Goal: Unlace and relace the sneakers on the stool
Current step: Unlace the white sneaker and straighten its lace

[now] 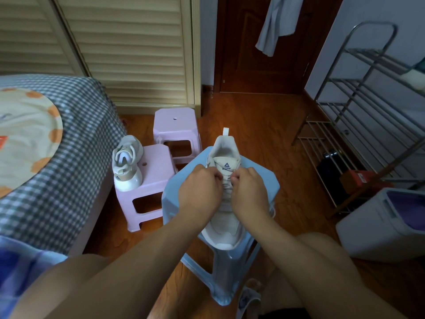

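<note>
Under both hands, a white sneaker (226, 210) lies on a blue stool (264, 180), toe toward the person. Left hand (199, 188) and right hand (249, 189) sit close together, each pinching the laces (226, 184). Farther left, another sneaker (126, 162) stands on a pink stool (154, 173).

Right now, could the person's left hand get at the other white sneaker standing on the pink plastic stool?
Probably yes. The left hand is busy pinching the laces, but the white sneaker standing on the pink plastic stool sits just to its left, with nothing between them.
</note>
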The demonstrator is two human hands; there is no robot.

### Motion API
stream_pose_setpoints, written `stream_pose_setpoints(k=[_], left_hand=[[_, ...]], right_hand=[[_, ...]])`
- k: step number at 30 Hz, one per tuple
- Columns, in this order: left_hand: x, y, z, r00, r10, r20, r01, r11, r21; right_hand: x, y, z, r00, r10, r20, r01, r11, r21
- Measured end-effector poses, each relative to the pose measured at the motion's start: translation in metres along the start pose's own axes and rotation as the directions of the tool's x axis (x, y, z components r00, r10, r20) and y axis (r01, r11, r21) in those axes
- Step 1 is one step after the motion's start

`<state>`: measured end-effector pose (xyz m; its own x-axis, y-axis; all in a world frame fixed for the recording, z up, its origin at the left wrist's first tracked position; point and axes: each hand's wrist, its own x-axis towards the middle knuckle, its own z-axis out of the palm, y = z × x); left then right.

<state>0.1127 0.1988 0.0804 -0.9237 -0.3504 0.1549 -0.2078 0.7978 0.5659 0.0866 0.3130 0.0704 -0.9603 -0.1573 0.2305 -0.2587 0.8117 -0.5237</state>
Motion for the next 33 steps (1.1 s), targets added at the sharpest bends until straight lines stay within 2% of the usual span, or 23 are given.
stream_pose_setpoints(k=[3,6,10,13,15,16,17,18,19,20,21,22,23,24,25,26,27,28,29,30,31,33], left_hand=[[0.001,-0.001,0.001,1.0,0.019,-0.012,-0.019,1.0,-0.003],[0.004,-0.001,0.0,1.0,-0.027,0.003,0.027,0.997,-0.066],[0.01,0.002,-0.003,0.997,-0.003,0.074,0.004,1.0,-0.01],[0.012,0.002,-0.011,0.992,0.024,0.124,-0.023,1.0,-0.01],[0.014,0.001,-0.025,0.996,0.041,0.075,-0.041,0.999,0.004],[0.018,-0.002,-0.036,0.999,0.015,0.033,-0.014,0.999,-0.038],[0.021,-0.006,-0.051,0.998,-0.061,-0.014,0.058,0.987,-0.153],[0.027,-0.013,-0.067,0.98,-0.193,-0.038,0.168,0.922,-0.35],[0.035,-0.023,-0.083,0.932,-0.362,-0.009,0.283,0.745,-0.604],[0.042,-0.036,-0.101,0.863,-0.498,0.088,0.346,0.454,-0.821],[0.05,-0.053,-0.115,0.81,-0.553,0.193,0.329,0.157,-0.931],[0.055,-0.075,-0.128,0.779,-0.576,0.248,0.257,-0.067,-0.964],[0.061,-0.104,-0.137,0.756,-0.613,0.23,0.156,-0.172,-0.973],[0.067,-0.132,-0.143,0.717,-0.679,0.156,0.054,-0.169,-0.984],[0.073,-0.159,-0.148,0.661,-0.75,0.037,-0.031,-0.077,-0.997],[0.078,-0.18,-0.148,0.566,-0.814,-0.13,-0.059,0.117,-0.991],[0.075,-0.188,-0.149,0.437,-0.851,-0.29,-0.049,0.3,-0.953],[0.069,-0.181,-0.148,0.356,-0.838,-0.413,-0.043,0.427,-0.903],[0.062,-0.157,-0.154,0.336,-0.797,-0.502,-0.054,0.516,-0.855],[0.058,-0.136,-0.156,0.364,-0.755,-0.546,-0.084,0.557,-0.826],[0.055,-0.118,-0.156,0.43,-0.711,-0.556,-0.034,0.603,-0.797],[0.048,-0.09,-0.147,0.657,-0.656,-0.372,0.188,0.62,-0.761]], right_hand=[[-0.003,0.0,0.001,0.99,-0.113,-0.089,0.101,0.986,-0.132],[0.0,0.0,-0.002,0.979,-0.127,-0.161,0.103,0.983,-0.153],[0.003,-0.002,-0.005,0.993,-0.072,-0.099,0.064,0.994,-0.085],[0.003,0.001,-0.009,0.993,-0.089,-0.077,0.081,0.991,-0.104],[0.004,0.006,-0.01,0.993,-0.118,-0.029,0.113,0.985,-0.13],[0.005,0.01,-0.011,0.991,-0.131,0.009,0.131,0.983,-0.128],[0.007,0.013,-0.011,0.988,-0.146,0.047,0.151,0.982,-0.117],[0.008,0.017,-0.011,0.985,-0.157,0.077,0.164,0.982,-0.097],[0.01,0.02,-0.012,0.983,-0.16,0.092,0.166,0.984,-0.06],[0.012,0.022,-0.014,0.984,-0.156,0.088,0.157,0.988,-0.006],[0.014,0.026,-0.017,0.987,-0.145,0.075,0.141,0.989,0.052],[0.015,0.028,-0.019,0.988,-0.138,0.063,0.131,0.986,0.098],[0.016,0.031,-0.022,0.99,-0.13,0.06,0.122,0.985,0.119],[0.017,0.034,-0.024,0.99,-0.123,0.069,0.114,0.986,0.12],[0.017,0.034,-0.026,0.99,-0.117,0.084,0.107,0.988,0.115],[0.017,0.034,-0.027,0.989,-0.107,0.101,0.095,0.989,0.111],[0.017,0.032,-0.027,0.989,-0.098,0.114,0.085,0.99,0.111],[0.016,0.031,-0.027,0.988,-0.096,0.118,0.083,0.99,0.112],[0.015,0.03,-0.026,0.988,-0.099,0.116,0.087,0.99,0.111],[0.014,0.029,-0.025,0.988,-0.107,0.11,0.095,0.989,0.11],[0.014,0.028,-0.025,0.988,-0.114,0.1,0.102,0.988,0.117],[0.013,0.024,-0.025,0.99,-0.125,0.065,0.115,0.983,0.141]])
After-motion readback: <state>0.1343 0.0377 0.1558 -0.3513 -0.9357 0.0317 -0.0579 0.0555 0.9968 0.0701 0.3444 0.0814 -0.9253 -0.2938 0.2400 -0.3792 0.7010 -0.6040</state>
